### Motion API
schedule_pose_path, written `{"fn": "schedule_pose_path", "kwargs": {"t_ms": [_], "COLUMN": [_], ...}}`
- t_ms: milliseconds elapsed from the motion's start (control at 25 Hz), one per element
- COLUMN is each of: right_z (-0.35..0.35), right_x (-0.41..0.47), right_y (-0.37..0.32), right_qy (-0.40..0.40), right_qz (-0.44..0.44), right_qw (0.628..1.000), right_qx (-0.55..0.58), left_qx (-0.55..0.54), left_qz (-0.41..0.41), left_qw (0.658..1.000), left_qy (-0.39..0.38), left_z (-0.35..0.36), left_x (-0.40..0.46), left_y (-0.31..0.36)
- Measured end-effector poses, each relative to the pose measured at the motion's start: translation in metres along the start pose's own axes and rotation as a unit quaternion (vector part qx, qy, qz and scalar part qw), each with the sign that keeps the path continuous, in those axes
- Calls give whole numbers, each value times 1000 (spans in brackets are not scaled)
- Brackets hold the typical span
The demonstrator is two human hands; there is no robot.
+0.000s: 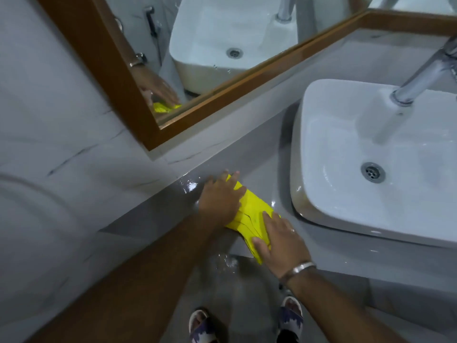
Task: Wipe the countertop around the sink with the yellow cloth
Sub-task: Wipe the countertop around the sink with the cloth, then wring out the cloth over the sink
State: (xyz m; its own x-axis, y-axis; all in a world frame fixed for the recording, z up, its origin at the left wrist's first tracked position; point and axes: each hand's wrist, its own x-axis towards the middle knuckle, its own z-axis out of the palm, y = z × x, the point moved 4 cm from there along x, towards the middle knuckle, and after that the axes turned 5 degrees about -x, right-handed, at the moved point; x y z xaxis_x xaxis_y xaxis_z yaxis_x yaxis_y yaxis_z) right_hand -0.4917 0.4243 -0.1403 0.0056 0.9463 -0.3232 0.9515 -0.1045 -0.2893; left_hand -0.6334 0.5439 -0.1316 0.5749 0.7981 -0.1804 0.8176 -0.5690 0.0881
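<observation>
A folded yellow cloth (252, 214) lies flat on the wet grey countertop (163, 209), just left of the white basin (371, 214). My left hand (220, 196) presses down on the cloth's far end, fingers spread toward the wall. My right hand (282, 241) presses on the cloth's near end by the counter's front edge; it wears a ring and a silver bracelet. Both palms lie flat on the cloth rather than gripping it.
A chrome tap (420, 78) leans over the basin, whose drain (373, 172) shows. A wood-framed mirror (222, 95) hangs above the counter's back edge. Water pools (190, 186) shine on the counter. Sandalled feet (247, 323) stand on the floor below.
</observation>
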Motion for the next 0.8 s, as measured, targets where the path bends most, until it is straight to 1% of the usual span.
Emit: {"fn": "schedule_pose_path", "kwargs": {"t_ms": [40,80,120,240,280,360,400,480,600,720,800], "right_z": [5,6,4,-7,-12,-23,-25,-31,-34,-33,-37], "right_x": [6,11,17,28,31,38,40,44,45,43,38], "right_y": [-6,-10,-11,-5,-5,-12,-17,-28,-38,-44,-50], "right_qy": [-15,-17,-14,-42,-45,-35,-28,-23,-34,-43,-39], "right_qz": [22,28,16,-31,-36,-36,-37,-47,-51,-46,-50], "right_qw": [999,998,997,990,989,991,991,988,980,981,980], "right_qx": [-36,-57,-76,-133,-136,-126,-124,-149,-189,-186,-188], "left_qx": [16,10,4,13,12,-16,-32,-58,-35,-36,-36], "left_qz": [43,63,64,74,78,76,77,72,48,43,58], "left_qw": [999,998,998,996,996,997,996,995,998,998,998], "left_qy": [13,26,16,48,45,29,37,37,4,-3,0], "left_z": [3,0,7,10,9,14,14,12,7,-1,0], "left_x": [-3,-9,-20,-48,-52,-49,-47,-45,-46,-42,-43], "left_y": [-12,-21,-28,-34,-32,-28,-25,-17,-5,0,2]}}
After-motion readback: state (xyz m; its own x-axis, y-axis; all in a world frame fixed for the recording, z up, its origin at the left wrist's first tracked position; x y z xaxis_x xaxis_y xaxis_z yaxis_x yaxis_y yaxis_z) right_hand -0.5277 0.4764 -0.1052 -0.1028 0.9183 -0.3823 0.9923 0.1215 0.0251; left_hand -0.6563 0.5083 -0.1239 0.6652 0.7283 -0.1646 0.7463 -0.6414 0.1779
